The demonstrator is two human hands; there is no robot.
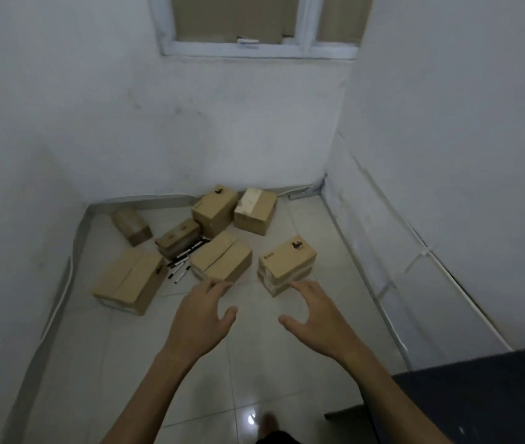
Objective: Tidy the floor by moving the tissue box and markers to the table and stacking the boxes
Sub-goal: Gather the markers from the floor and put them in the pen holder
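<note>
On floor (254, 363) ahead: cardboard boxes (221, 259), stiff, probably light, best taken by opposite sides; markers (179, 269), loose, apt to roll; left hand (200, 315) and right hand (315, 312) spread, empty.

Bare tiled floor (248, 363) lies open across the lower centre of the frame, up to the centre box (221, 256) and the right box (286, 261), with a gap of floor between them. The markers (178, 267) sit hemmed between the centre box, the left box (130, 280) and a small box (178, 237). A dark table (485, 395) blocks the lower right.
</note>
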